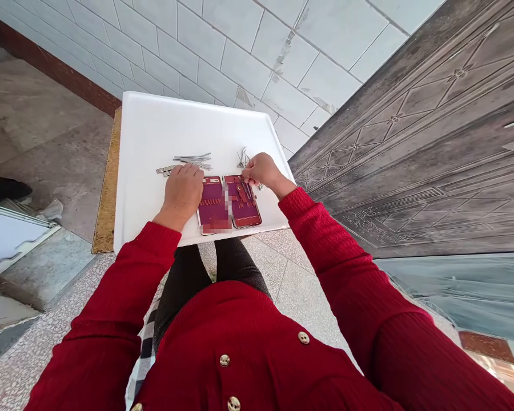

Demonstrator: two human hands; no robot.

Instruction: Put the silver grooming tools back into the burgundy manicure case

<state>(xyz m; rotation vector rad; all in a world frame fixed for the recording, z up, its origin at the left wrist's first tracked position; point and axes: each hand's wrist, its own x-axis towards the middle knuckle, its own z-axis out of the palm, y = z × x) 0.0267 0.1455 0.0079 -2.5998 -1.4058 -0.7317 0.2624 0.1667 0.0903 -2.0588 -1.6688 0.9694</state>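
An open manicure case (209, 214) with a purple lining and red-brown trim lies near the table's front edge. My left hand (184, 188) is closed at the upper left edge of the case, its fingers bent together and the thumb mostly hidden. Over the upper right corner of the case, my right hand (262, 170) pinches with thumb and fingers; what it holds is too small to name. A dark slim tool (245, 188) sits in the right panel under those fingertips. Empty-looking loops (209, 201) run across the left panel.
Several slim metal tools (192, 158) lie in a pile beyond my left hand. Small metal clippers or nippers (242, 157) lie beyond my right hand. The white table (188, 123) stands by a tiled wall (223, 51), with a patterned grey door (411, 131) at the right.
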